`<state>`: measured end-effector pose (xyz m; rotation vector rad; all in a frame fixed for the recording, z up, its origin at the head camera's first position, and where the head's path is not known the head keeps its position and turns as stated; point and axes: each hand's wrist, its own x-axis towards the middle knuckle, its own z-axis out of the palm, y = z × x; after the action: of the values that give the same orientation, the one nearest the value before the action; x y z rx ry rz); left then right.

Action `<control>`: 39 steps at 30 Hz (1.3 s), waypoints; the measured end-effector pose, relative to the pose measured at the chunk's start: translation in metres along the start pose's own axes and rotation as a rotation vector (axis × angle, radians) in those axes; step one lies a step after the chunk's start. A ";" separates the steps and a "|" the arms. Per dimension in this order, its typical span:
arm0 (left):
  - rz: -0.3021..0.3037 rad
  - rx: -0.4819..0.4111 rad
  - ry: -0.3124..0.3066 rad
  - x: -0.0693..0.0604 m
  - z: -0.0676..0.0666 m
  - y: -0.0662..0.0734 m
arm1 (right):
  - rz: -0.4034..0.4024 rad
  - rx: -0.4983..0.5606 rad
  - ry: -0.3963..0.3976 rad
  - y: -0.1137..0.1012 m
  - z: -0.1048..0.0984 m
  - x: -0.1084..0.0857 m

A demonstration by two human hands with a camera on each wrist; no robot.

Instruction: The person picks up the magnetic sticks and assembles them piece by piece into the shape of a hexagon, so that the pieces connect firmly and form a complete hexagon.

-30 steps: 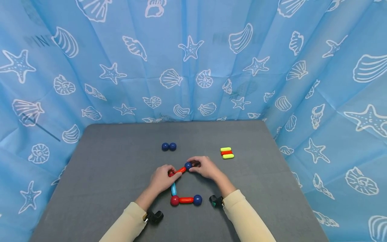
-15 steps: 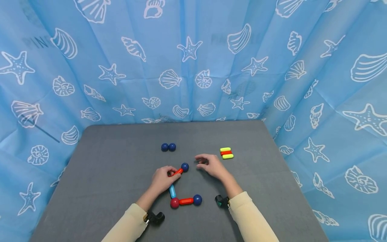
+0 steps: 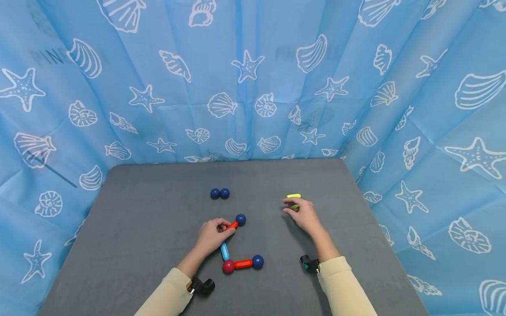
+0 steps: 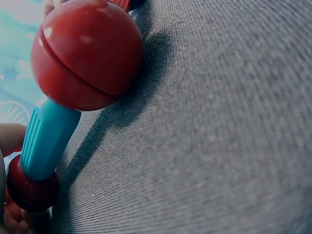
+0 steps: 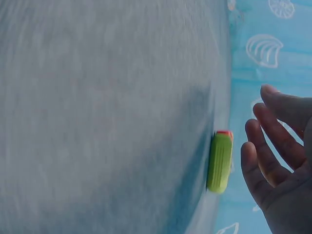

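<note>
My left hand [image 3: 210, 234] grips the far-left corner of a shape of magnetic rods and balls. In the left wrist view, its fingers [image 4: 10, 139] lie around a dark red ball [image 4: 31, 187]. From that ball a red rod [image 3: 233, 225] runs to a blue ball [image 3: 240, 219], and a light blue rod [image 3: 225, 251] to a nearer red ball [image 3: 228, 266]. Another red rod [image 3: 243, 263] joins this one to a second blue ball [image 3: 258, 262]. My right hand [image 3: 305, 216], fingers loosely bent and holding nothing, hovers by a yellow-green rod [image 5: 220, 162].
Two loose blue balls [image 3: 219, 193] sit side by side towards the back of the grey table [image 3: 158, 197]. A row of short rods [image 3: 294, 195] lies at the right, partly covered by my right hand. A blue shell-patterned curtain [image 3: 245, 118] hangs behind the table.
My right hand has let go of the far blue ball and moved right to the loose rods. My left hand stays on its corner; that side has shifted slightly left.
</note>
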<state>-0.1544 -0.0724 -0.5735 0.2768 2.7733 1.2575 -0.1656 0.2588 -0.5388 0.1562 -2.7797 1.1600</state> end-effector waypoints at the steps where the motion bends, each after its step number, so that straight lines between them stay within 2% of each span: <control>1: -0.001 -0.001 0.000 0.000 0.000 0.000 | 0.002 -0.005 0.007 0.002 -0.002 0.000; 9: 0.012 -0.009 -0.002 -0.001 0.003 -0.002 | 0.075 -0.063 0.024 0.019 -0.016 0.000; 17: 0.006 -0.017 -0.004 -0.002 0.005 -0.005 | 0.172 -0.164 -0.020 0.029 -0.027 -0.003; 23: 0.000 -0.009 -0.001 -0.001 0.004 -0.004 | 0.176 -0.191 -0.040 0.029 -0.026 -0.003; 30: 0.002 0.005 -0.006 -0.001 0.002 -0.004 | 0.172 -0.201 -0.112 0.031 -0.024 -0.002; 39: 0.003 -0.002 -0.012 0.000 0.001 -0.004 | 0.149 -0.171 -0.131 0.019 -0.018 -0.001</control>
<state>-0.1544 -0.0745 -0.5771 0.2880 2.7629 1.2553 -0.1656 0.2849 -0.5401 0.0078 -3.0356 0.9665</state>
